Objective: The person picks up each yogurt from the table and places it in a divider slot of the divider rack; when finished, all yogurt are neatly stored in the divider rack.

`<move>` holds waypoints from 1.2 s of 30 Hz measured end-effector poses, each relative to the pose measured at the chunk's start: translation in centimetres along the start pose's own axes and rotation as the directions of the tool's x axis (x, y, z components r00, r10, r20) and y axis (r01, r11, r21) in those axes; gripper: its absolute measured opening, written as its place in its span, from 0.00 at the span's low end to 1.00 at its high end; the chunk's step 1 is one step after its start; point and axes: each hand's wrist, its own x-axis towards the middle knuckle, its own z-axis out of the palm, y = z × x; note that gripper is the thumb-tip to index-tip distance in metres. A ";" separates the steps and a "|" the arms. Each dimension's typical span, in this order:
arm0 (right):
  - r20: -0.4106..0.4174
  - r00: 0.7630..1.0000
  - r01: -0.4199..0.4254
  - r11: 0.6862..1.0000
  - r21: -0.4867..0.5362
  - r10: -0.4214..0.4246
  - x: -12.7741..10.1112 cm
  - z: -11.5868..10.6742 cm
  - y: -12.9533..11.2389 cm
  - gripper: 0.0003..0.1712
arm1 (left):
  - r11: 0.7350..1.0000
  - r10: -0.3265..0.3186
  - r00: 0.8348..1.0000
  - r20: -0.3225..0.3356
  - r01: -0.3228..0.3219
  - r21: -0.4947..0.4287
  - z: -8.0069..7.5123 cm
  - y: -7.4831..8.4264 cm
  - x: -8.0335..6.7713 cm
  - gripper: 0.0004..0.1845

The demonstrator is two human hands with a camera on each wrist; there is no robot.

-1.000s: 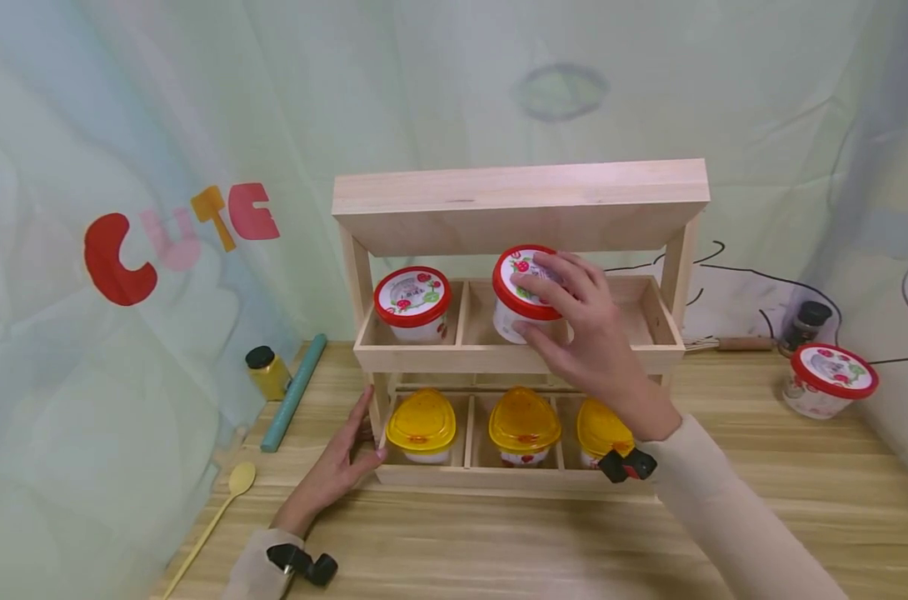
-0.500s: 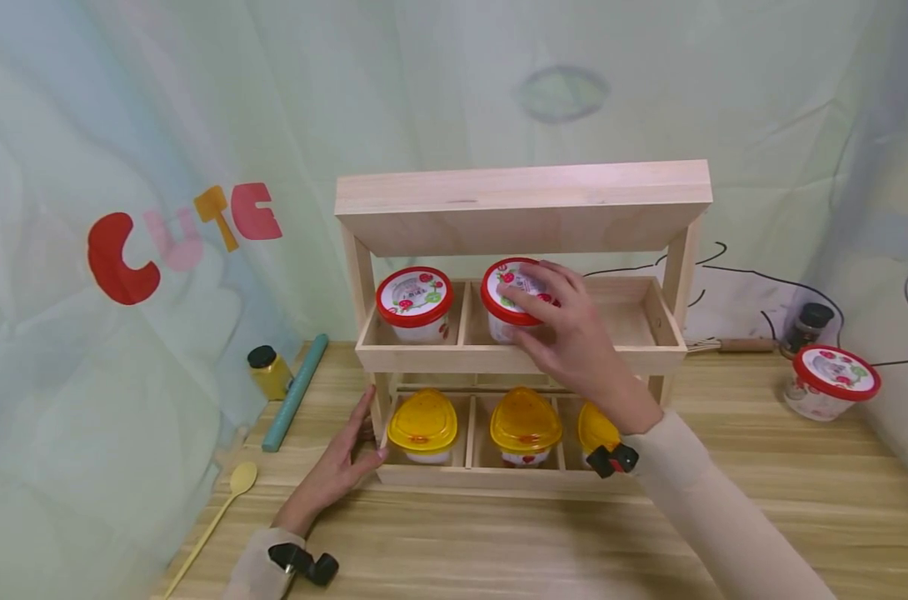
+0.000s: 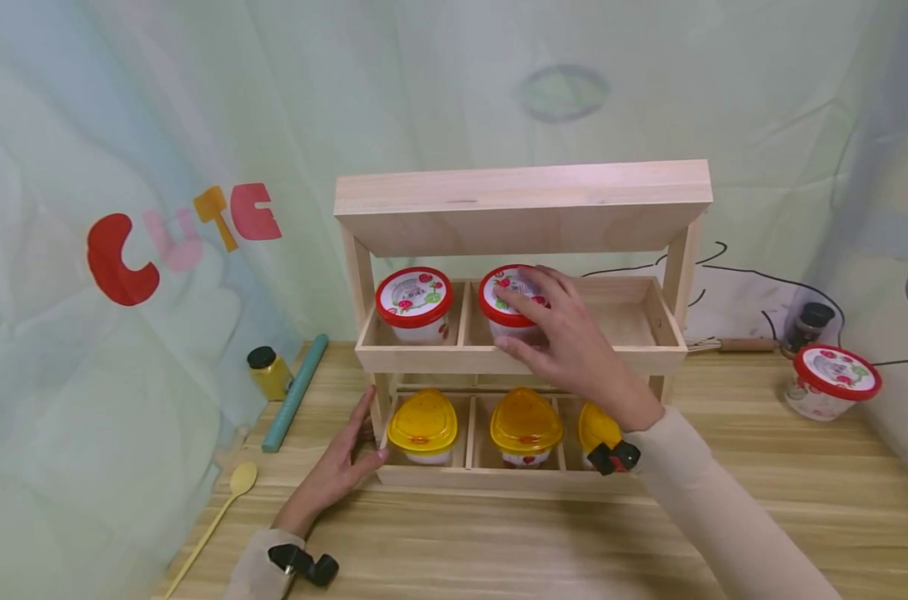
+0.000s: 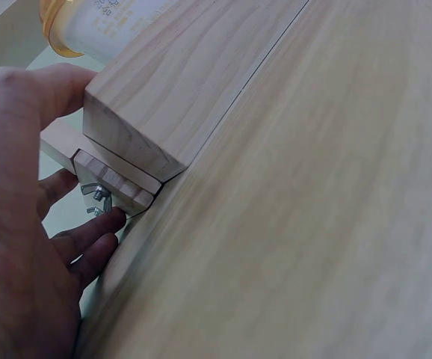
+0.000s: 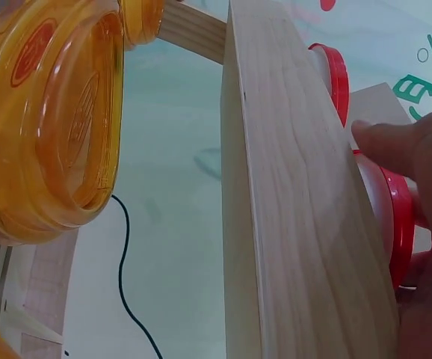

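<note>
A two-tier wooden rack (image 3: 520, 360) stands on the table. In its upper tier, one white cup with a red lid (image 3: 414, 297) occupies the left compartment. Another red-lidded cup (image 3: 501, 304) sits to its right, partly hidden by my right hand (image 3: 562, 337). My right fingers lie extended over that lid, and the thumb is spread near the tier's front board. My left hand (image 3: 336, 467) touches the rack's lower left end with fingers extended; the left wrist view shows them around the corner block (image 4: 137, 97) and wing nuts (image 4: 96, 194).
Cups with yellow lids (image 3: 422, 421) fill the lower tier's compartments. A third red-lidded cup (image 3: 834, 382), a dark jar (image 3: 806, 327) and a whisk (image 3: 742, 344) are at the right. Left lie a yellow jar (image 3: 269, 372), a teal rod (image 3: 294, 393) and a yellow spoon (image 3: 217, 517).
The second red-lidded cup has moved left and down into the upper tier, with my right hand following. My right thumb has spread away from its side. The left hand keeps its place.
</note>
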 end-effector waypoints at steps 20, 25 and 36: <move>-0.116 0.986 -0.123 0.991 -0.044 0.117 -5.0 -4.7 2.1 0.44 | 1.000 -0.006 1.000 -0.007 0.006 -0.005 0.1 0.0 0.1 0.54; -0.154 0.978 -0.148 0.988 -0.037 0.141 -6.5 -6.1 2.9 0.44 | 1.000 -0.017 1.000 -0.009 0.017 0.026 -0.1 0.0 -0.1 0.55; -0.237 0.952 -0.217 0.973 -0.083 0.192 -9.6 -9.1 4.7 0.44 | 0.999 -0.010 1.000 -0.012 0.010 0.035 0.0 -0.2 0.0 0.55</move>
